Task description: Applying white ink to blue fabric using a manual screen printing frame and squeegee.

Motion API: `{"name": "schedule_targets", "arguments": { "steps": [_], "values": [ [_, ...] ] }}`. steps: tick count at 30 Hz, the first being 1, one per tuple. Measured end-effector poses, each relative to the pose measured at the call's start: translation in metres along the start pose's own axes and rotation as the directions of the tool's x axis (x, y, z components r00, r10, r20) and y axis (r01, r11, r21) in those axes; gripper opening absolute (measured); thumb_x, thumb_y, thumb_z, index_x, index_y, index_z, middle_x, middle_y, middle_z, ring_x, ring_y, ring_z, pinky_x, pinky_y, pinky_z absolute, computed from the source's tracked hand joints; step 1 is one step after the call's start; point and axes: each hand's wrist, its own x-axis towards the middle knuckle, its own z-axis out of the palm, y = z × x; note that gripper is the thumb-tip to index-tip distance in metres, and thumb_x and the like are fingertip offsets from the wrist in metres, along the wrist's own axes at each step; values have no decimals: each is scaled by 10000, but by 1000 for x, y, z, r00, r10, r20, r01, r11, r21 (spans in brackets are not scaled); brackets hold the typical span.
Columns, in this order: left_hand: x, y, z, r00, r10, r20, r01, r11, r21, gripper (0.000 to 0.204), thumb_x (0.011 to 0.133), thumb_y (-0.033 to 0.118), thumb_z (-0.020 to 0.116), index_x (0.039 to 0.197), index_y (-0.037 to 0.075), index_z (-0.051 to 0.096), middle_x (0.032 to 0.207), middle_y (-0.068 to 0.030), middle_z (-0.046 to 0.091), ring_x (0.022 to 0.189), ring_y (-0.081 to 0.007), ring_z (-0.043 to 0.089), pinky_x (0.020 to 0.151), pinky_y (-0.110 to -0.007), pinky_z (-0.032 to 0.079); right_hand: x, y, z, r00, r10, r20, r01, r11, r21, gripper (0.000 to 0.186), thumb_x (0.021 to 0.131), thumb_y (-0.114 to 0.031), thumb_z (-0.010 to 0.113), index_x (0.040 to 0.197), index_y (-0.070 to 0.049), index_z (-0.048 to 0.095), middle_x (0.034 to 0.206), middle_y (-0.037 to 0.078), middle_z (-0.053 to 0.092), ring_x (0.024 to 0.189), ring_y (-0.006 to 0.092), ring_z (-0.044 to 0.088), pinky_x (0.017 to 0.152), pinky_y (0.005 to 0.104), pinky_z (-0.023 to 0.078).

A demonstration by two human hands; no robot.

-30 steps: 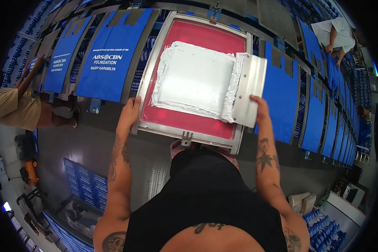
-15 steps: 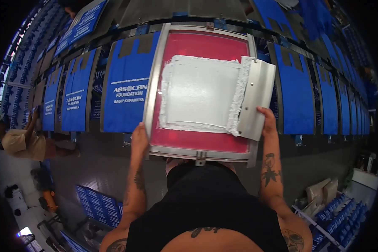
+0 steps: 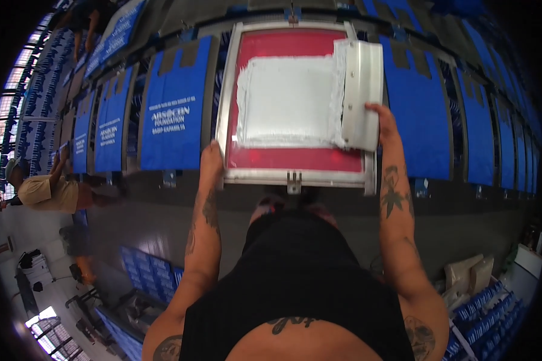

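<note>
Head view: white paste (image 3: 289, 102) inside frame (image 3: 253, 175); left hand (image 3: 211, 159) gripping frame, right hand (image 3: 386, 124) pinching squeegee (image 3: 362, 90).

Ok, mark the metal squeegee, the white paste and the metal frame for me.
Metal squeegee (image 3: 360, 99): head view, on the middle of its silver face.
White paste (image 3: 289, 102): head view, middle of the spread patch.
Metal frame (image 3: 253, 175): head view, on the near bar, left of its middle bracket.
</note>
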Motion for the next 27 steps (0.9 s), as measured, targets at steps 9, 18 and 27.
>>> {"name": "schedule_targets", "arguments": {
  "steps": [9, 18, 27],
  "values": [
    [3, -1, 19, 992, -121, 34, 123, 990, -74, 538, 1006, 376, 328, 1089, -84, 595, 1017, -273, 645, 977, -387, 619, 851, -417, 451, 16, 21, -26, 979, 183, 89, -194, 971, 138, 365, 834, -248, 642, 1072, 28, 619, 954, 131, 677, 841, 263, 680, 779, 395, 566],
    [-10, -33, 34, 986, -114, 120, 132, 980, -148, 569, 1012, 424, 340, 1241, -60, 532, 1151, -229, 619, 1084, -323, 583, 936, -379, 425, -2, 30, -27, 980, 182, -81, -167, 972, 164, 415, 815, -191, 647, 1144, 53, 578, 1044, 178, 656, 912, 297, 668, 816, 422, 559],
    [23, -17, 16, 926, -240, 292, 336, 877, -345, 578, 980, 432, 459, 1308, -44, 477, 1219, -211, 572, 1165, -258, 517, 1002, -370, 377, 45, -74, 109, 974, -55, 220, 221, 441, -870, 605, 795, -320, 697, 1318, -72, 522, 1058, 159, 643, 929, 241, 631, 800, 343, 507]
  ]
}}
